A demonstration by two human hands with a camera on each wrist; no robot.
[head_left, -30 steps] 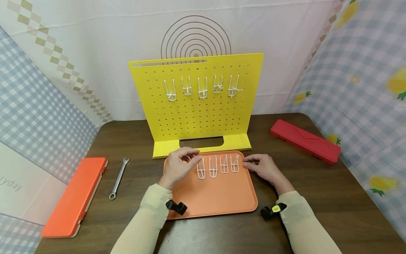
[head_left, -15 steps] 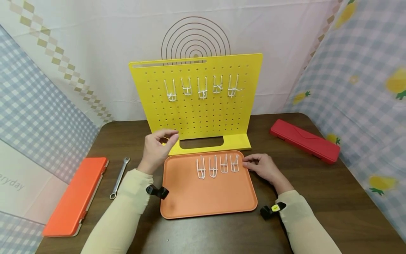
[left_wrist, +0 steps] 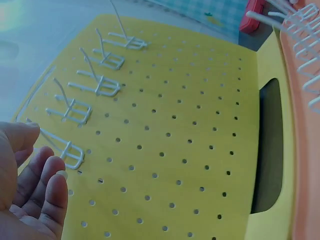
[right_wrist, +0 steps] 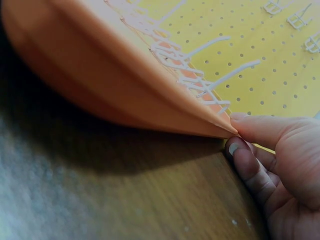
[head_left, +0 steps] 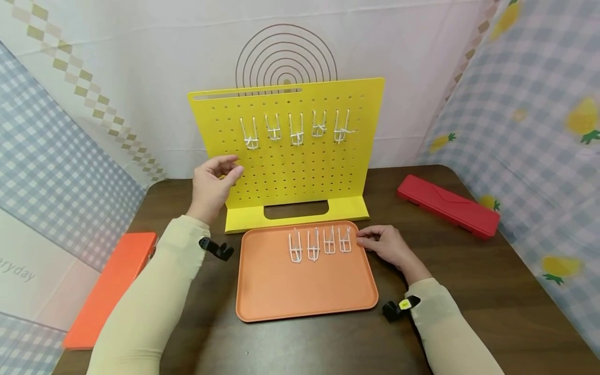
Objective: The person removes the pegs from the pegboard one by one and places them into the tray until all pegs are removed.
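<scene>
My left hand (head_left: 211, 186) hovers at the left side of the yellow pegboard (head_left: 300, 172), fingers gently bent and thumb apart from them, holding nothing. In the left wrist view its fingertips lie close under the leftmost white wire hook (left_wrist: 74, 154) on the board. Several such hooks hang in a row across the upper board. My right hand (head_left: 386, 246) pinches the right rim of the orange tray (head_left: 304, 297) between thumb and fingers, as the right wrist view shows. Several more wire hooks (head_left: 313, 252) lie side by side at the tray's back right.
A red case (head_left: 447, 205) lies on the brown table (head_left: 473, 291) at the right. The orange case (head_left: 110, 291) at the left is partly covered by my left sleeve. Behind the board hangs a white cloth (head_left: 187, 57) with printed rings.
My left hand has moved from over the tray up and left to the pegboard's left side. The left sleeve now covers the wrench. My right hand stays at the tray rim.
</scene>
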